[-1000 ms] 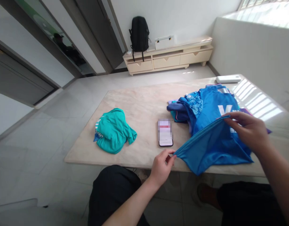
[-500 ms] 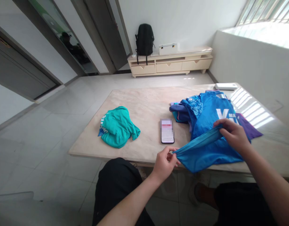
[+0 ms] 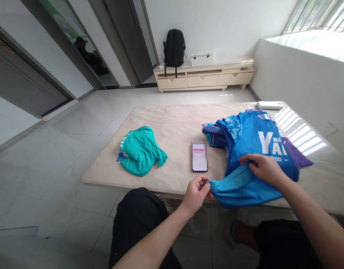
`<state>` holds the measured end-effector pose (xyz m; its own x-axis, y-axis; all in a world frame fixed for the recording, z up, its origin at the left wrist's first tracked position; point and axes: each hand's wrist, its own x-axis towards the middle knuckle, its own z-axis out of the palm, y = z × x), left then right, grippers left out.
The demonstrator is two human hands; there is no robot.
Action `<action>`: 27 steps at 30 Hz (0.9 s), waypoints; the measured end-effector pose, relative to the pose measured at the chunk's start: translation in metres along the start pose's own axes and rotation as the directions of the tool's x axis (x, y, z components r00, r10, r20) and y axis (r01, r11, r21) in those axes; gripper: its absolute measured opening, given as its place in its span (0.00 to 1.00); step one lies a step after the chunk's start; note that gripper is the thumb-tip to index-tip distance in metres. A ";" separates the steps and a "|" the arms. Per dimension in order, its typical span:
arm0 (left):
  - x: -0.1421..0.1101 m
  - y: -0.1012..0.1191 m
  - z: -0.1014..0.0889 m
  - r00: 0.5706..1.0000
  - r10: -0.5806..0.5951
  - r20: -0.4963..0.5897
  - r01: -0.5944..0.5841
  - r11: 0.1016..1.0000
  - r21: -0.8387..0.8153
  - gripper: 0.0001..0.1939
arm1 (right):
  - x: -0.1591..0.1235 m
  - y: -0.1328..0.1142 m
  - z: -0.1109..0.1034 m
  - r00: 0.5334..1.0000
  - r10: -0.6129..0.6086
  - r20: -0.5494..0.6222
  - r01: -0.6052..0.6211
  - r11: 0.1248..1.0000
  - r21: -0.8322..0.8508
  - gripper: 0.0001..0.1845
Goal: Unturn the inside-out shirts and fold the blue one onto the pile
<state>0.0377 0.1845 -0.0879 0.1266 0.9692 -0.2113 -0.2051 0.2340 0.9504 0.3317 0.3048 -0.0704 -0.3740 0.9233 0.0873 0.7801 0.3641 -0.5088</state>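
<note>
A bright blue jersey (image 3: 253,149) with white lettering lies on the right part of the marble table (image 3: 172,123), its near edge hanging over the table's front. My left hand (image 3: 198,192) pinches the jersey's lower corner at the table edge. My right hand (image 3: 263,168) is closed on the hem further right, pressing it down onto the cloth. Under the jersey lie a dark blue garment (image 3: 212,132) and a purple one (image 3: 297,155).
A crumpled teal shirt (image 3: 140,149) lies at the table's left. A phone (image 3: 199,157) rests face up in the middle. A white flat box (image 3: 270,105) sits at the far right corner. Beyond stand a low cabinet (image 3: 205,76) and black backpack (image 3: 174,46).
My right hand has moved left and down with the hem, lowering it from a raised stretch onto the jersey. The left hand has stayed pinched at the corner.
</note>
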 end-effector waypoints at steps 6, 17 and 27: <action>-0.001 0.002 -0.001 1.000 0.013 -0.006 -0.013 0.998 0.057 0.14 | -0.002 -0.025 0.016 0.997 -0.083 0.007 0.083 0.983 -0.166 0.20; -0.011 0.012 -0.002 0.953 0.275 0.127 -0.301 0.801 0.517 0.09 | -0.015 -0.097 0.040 0.861 -0.337 0.381 0.094 0.841 0.532 0.22; -0.009 0.015 -0.004 0.951 0.308 0.017 -0.269 0.802 0.534 0.10 | -0.016 -0.086 0.027 0.886 -0.298 0.355 0.241 0.951 0.196 0.22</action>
<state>0.0293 0.1797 -0.0727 0.0740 0.9927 0.0952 0.3200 -0.1141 0.9405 0.2568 0.2557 -0.0512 -0.7418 0.6663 -0.0756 0.5533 0.5445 -0.6304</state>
